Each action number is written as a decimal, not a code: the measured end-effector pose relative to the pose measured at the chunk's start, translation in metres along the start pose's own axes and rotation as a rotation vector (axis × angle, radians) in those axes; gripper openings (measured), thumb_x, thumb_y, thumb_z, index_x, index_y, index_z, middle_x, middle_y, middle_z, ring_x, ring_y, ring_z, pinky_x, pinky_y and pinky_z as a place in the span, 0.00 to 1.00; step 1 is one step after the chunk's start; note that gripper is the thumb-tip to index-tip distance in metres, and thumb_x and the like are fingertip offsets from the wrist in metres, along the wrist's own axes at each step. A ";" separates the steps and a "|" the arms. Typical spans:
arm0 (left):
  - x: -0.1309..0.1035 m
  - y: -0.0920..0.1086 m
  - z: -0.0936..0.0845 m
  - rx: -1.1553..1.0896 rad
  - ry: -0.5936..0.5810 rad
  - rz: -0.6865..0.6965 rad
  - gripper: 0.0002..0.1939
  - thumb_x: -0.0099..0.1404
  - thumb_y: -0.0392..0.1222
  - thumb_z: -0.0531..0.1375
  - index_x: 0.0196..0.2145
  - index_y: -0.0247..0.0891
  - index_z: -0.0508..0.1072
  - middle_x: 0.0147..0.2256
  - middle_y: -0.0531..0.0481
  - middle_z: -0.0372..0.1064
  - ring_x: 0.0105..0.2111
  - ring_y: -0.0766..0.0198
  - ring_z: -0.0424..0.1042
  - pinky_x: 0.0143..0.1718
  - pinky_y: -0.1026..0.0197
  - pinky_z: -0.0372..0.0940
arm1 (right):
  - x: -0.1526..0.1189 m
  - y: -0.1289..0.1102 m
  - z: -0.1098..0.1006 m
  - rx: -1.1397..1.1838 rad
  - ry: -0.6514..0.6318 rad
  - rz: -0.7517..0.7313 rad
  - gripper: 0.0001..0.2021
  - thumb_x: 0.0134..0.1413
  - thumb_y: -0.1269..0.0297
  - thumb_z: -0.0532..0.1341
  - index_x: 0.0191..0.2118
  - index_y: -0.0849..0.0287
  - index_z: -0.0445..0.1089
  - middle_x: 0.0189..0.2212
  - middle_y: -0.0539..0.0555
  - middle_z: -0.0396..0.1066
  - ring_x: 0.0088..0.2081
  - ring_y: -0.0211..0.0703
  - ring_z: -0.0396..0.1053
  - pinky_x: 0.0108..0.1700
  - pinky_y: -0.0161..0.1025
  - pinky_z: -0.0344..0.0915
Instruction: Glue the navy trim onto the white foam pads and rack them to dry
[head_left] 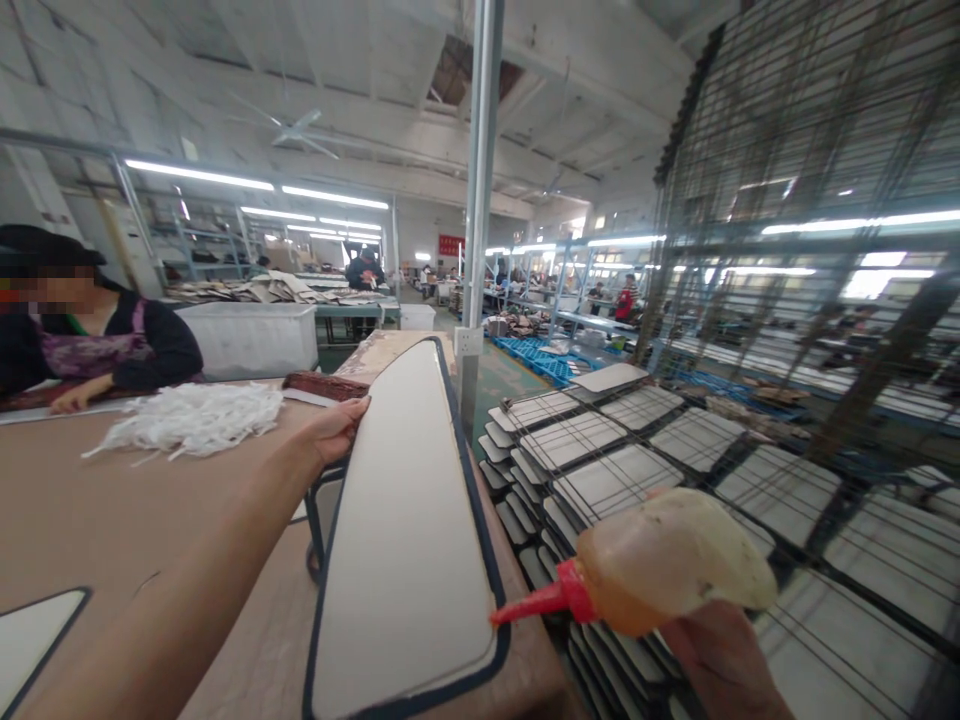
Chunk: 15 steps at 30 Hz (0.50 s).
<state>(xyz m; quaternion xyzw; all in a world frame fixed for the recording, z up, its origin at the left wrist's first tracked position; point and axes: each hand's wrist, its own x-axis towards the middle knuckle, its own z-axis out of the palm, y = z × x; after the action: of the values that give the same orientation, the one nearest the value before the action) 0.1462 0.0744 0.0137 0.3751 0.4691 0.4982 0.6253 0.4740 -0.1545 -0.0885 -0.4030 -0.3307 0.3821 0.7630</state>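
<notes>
My left hand [339, 430] grips the left edge of a long white panel [405, 530] with a dark border, which narrows to a curved tip at its far end. In my right hand [720, 650] is a squeeze bottle [675, 560] with amber liquid inside and a red nozzle. The bottle lies tilted to the left, its nozzle tip at the panel's right border near the lower corner. Whether the tip touches the panel I cannot tell. My right fingers are partly hidden behind the bottle.
The brown table [225, 500] bears a heap of white strips [195, 418] and another dark-edged panel [37, 640]. A co-worker [97, 330] sits at the left, near a white bin [251, 340]. At the right stands a wire rack [660, 440] with several pale panels. A metal post [474, 250] rises ahead.
</notes>
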 end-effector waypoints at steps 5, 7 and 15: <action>0.001 0.009 -0.005 -0.065 0.074 0.013 0.06 0.65 0.37 0.57 0.39 0.31 0.71 0.34 0.52 0.71 0.28 0.68 0.71 0.26 0.65 0.69 | 0.008 0.006 -0.002 0.091 0.035 -0.020 0.27 0.33 0.62 0.71 0.47 0.48 0.72 0.33 0.53 0.79 0.36 0.58 0.75 0.40 0.50 0.74; 0.003 0.012 -0.007 -0.103 0.104 0.015 0.07 0.66 0.37 0.57 0.39 0.31 0.71 0.35 0.52 0.71 0.28 0.68 0.71 0.25 0.65 0.69 | 0.007 0.008 0.000 0.110 0.032 -0.040 0.29 0.30 0.64 0.73 0.46 0.49 0.73 0.31 0.52 0.79 0.32 0.55 0.76 0.37 0.47 0.75; 0.024 0.011 -0.021 -0.285 0.230 0.016 0.06 0.67 0.36 0.55 0.39 0.32 0.70 0.32 0.52 0.70 0.24 0.72 0.68 0.22 0.68 0.66 | -0.002 0.000 0.050 0.318 0.297 -0.228 0.26 0.31 0.64 0.75 0.43 0.45 0.74 0.32 0.43 0.78 0.31 0.38 0.76 0.38 0.27 0.71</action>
<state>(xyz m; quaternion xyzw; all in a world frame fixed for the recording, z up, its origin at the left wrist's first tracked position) 0.1245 0.0999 0.0127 0.2272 0.4590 0.6043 0.6104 0.4327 -0.1380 -0.0658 -0.2898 -0.1938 0.2775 0.8953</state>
